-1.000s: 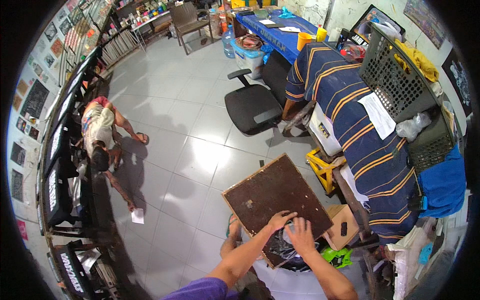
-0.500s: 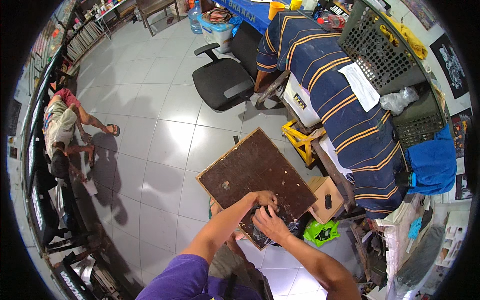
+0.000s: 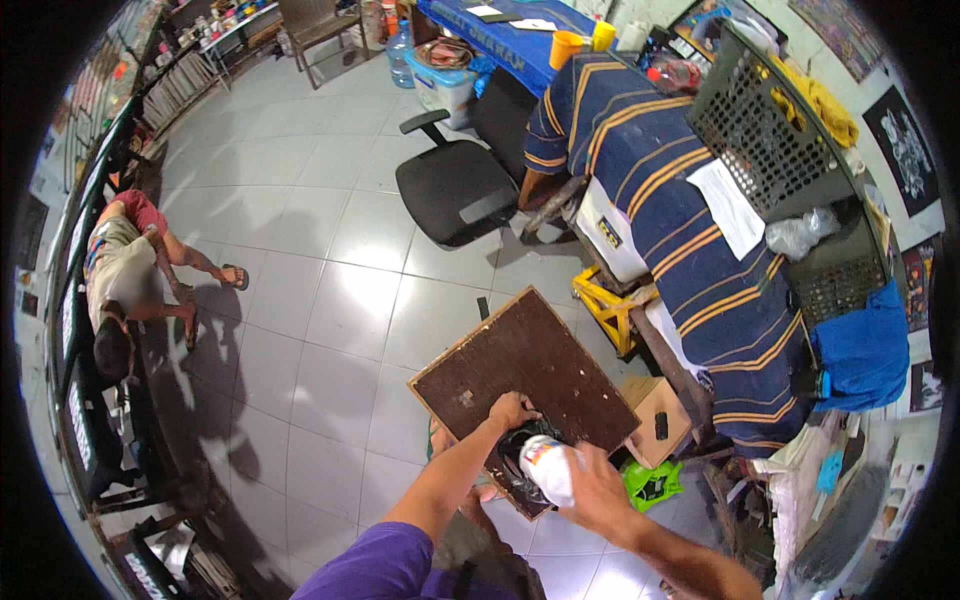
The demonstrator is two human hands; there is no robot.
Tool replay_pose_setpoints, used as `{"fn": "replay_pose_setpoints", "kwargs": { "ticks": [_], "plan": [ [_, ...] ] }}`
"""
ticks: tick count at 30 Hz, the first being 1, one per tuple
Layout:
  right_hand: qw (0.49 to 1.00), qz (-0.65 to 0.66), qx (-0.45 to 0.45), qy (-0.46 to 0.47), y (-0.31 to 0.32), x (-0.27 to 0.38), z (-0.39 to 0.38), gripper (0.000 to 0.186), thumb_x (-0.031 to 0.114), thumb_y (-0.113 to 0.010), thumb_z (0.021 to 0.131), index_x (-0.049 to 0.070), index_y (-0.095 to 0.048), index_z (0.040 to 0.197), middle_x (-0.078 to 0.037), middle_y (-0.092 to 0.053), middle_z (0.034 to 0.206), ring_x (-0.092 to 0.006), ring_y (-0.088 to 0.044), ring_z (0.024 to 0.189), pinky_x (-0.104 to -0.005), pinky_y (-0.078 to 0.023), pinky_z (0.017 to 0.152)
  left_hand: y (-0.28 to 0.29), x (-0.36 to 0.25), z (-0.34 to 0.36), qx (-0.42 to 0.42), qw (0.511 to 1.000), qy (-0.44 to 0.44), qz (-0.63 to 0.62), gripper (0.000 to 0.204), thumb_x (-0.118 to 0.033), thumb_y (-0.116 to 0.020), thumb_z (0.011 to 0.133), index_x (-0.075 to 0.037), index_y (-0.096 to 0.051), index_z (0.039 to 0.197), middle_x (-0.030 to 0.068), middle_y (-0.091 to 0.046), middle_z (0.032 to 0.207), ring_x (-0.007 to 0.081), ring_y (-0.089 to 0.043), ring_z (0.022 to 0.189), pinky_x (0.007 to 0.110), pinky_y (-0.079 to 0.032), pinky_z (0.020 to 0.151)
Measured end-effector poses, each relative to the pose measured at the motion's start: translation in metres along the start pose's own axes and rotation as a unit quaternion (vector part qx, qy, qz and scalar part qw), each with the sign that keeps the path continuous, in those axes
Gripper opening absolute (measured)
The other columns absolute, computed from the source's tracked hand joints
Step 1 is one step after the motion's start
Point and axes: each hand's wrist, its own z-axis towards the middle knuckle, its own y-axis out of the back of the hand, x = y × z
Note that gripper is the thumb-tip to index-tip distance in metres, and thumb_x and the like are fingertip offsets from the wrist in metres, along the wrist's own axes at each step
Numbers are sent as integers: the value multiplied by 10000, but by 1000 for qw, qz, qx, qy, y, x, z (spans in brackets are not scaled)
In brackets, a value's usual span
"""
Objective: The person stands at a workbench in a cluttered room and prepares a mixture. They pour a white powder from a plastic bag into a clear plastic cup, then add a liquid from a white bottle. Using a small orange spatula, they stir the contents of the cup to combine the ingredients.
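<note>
A brown wooden board or low tabletop [image 3: 530, 350] with chipped edges lies in front of me. On its near corner is a crumpled black plastic bag [image 3: 511, 440]. My left hand [image 3: 513, 408] pinches the far edge of this bag, fingers closed. My right hand [image 3: 598, 492] is wrapped round a white container [image 3: 547, 467] with coloured print, held tilted over the bag. What is inside the bag cannot be made out.
Right of the board sit a cardboard box [image 3: 672, 413] and a bright green plastic bag [image 3: 640, 490]. A yellow metal frame [image 3: 600, 312] and a striped-cloth table [image 3: 690, 260] stand beyond. A black chair [image 3: 445, 190] is ahead. Another person [image 3: 125, 275] crouches at far left.
My right hand has left the black bag and now holds the white container above it. My left hand has shifted to the bag's far edge. The view has tilted slightly.
</note>
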Motion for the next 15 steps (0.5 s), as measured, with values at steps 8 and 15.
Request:
{"fn": "replay_pose_setpoints", "kwargs": {
  "ticks": [8, 15],
  "plan": [
    [966, 106, -103, -210, 63, 49, -59, 1004, 385, -926, 529, -22, -439, 1307, -218, -463, 1141, -429, -551, 1072, -510, -502, 879, 84, -2, -75, -95, 956, 38, -276, 700, -458, -801, 852, 55, -638, 1299, 160, -739, 1151, 216, -700, 1074, 311, -530, 939],
    [972, 50, -151, -171, 81, 149, 4, 978, 459, -903, 546, -22, -501, 1296, -207, -492, 1117, -427, -561, 1089, -523, -511, 859, 194, -5, -276, -87, 935, -177, -295, 991, -294, -838, 810, 22, -288, 1571, 193, -472, 1528, 253, -480, 1386, 428, -418, 1122]
  ]
}}
